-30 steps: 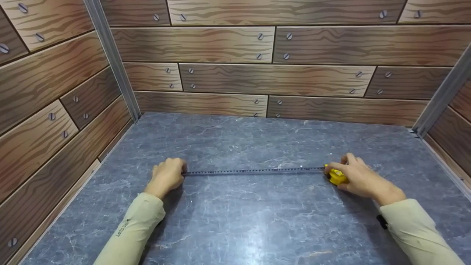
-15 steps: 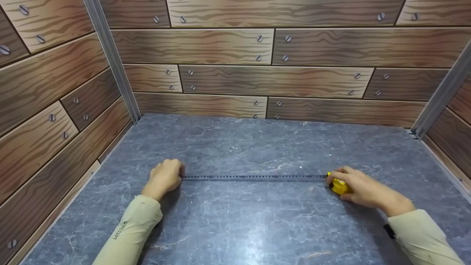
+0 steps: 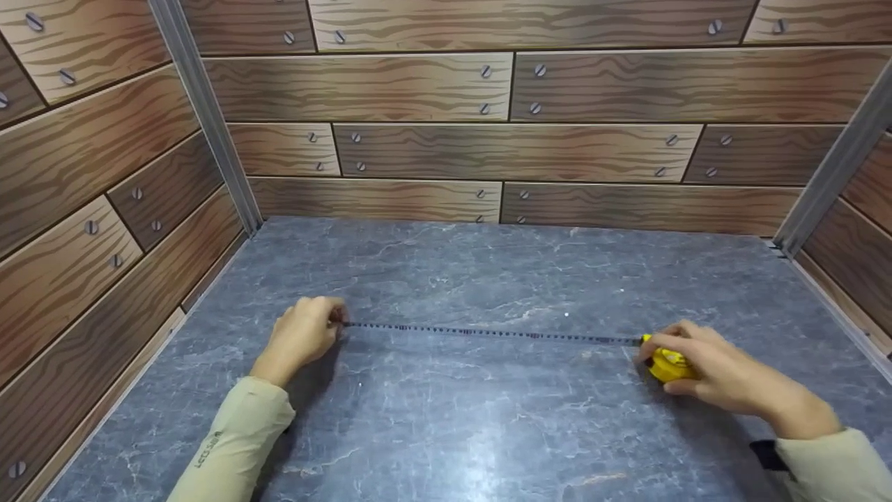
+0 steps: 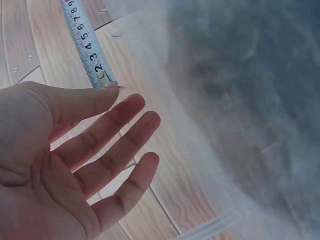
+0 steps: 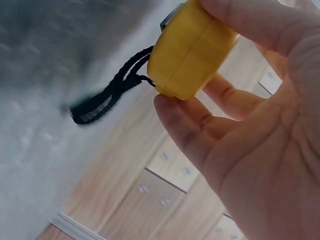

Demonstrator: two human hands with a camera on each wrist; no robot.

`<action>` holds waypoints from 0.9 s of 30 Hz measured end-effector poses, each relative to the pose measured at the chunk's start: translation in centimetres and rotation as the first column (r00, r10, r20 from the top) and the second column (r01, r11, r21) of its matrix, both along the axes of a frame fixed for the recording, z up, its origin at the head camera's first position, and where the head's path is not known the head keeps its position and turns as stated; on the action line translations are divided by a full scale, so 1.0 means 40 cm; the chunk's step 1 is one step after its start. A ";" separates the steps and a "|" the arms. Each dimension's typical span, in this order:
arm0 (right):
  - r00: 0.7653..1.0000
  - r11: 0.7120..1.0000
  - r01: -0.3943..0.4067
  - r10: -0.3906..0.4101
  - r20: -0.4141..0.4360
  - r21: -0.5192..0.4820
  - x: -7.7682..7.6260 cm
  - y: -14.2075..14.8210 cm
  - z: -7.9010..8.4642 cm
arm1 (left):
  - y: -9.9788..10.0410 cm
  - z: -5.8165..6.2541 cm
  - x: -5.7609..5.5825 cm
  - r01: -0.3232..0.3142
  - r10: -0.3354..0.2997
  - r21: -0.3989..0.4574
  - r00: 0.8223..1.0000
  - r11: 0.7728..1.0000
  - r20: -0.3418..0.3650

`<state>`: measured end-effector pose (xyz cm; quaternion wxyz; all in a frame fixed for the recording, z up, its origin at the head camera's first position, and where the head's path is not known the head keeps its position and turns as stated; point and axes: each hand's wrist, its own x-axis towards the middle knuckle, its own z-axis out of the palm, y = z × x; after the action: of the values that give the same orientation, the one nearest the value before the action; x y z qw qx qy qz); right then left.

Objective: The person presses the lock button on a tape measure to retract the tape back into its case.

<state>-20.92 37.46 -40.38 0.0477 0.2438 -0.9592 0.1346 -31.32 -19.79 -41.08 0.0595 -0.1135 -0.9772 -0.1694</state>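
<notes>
A yellow tape measure case [image 3: 667, 364] sits in my right hand [image 3: 686, 355], low over the grey marbled table [image 3: 446, 425] at the right. Thumb and fingers curl round the case [image 5: 192, 50] in the right wrist view, and its black wrist strap [image 5: 107, 95] hangs free. The tape blade [image 3: 488, 332] runs left from the case, stretched straight across the table. My left hand [image 3: 334, 321] pinches the blade's end at the left. In the left wrist view the numbered blade [image 4: 85, 40] ends at my upper fingertip [image 4: 107, 95], with the other fingers spread loosely.
Wood-patterned panels with screw heads wall the table in: a left wall [image 3: 90, 202], a back wall [image 3: 502, 139] and a right wall [image 3: 864, 230]. Metal corner posts [image 3: 202, 111] stand at both back corners.
My right hand has carried the yellow case to the right and nearer to me, drawing out more blade. The left hand has shifted slightly left, still on the blade's end.
</notes>
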 end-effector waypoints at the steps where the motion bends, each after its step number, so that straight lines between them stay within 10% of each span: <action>1: 1.000 1.000 0.009 -0.009 -0.014 0.003 0.003 0.000 0.010 | -0.001 0.006 0.002 0.002 -0.001 0.011 1.000 1.000 -0.013; 9: 0.992 0.999 0.033 -0.031 -0.125 0.014 0.031 -0.001 0.072 | -0.014 0.046 0.006 0.026 -0.022 0.074 0.998 0.997 -0.056; 27: 0.997 0.997 0.069 -0.067 -0.050 0.030 0.048 -0.021 0.090 | -0.032 0.054 0.008 0.038 -0.032 0.071 0.996 0.997 -0.085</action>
<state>-19.01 36.63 -36.80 0.0718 0.2151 -0.9675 0.1120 -31.02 -21.07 -38.94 0.1014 -0.1352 -0.9650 -0.2007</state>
